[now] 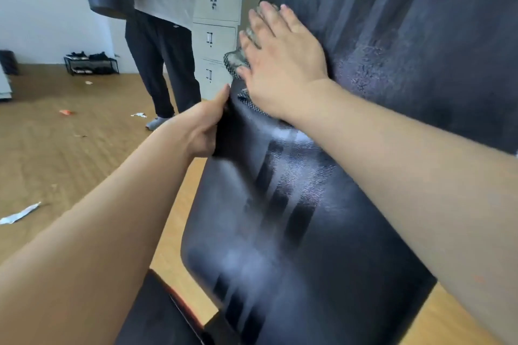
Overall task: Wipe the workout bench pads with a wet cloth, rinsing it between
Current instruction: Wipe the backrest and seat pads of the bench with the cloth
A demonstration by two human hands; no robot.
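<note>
The right hand [283, 64] lies flat with straight fingers, pressing the cloth [234, 60] against the back pad [420, 36], just above the seat pad's [294, 232] top edge. The left hand [201, 129] curls round the seat pad's top left corner. The cloth looks limp, wet and light, best kept bunched under the palm. The vinyl looks slick where damp, so firm pressure seems wise.
</note>
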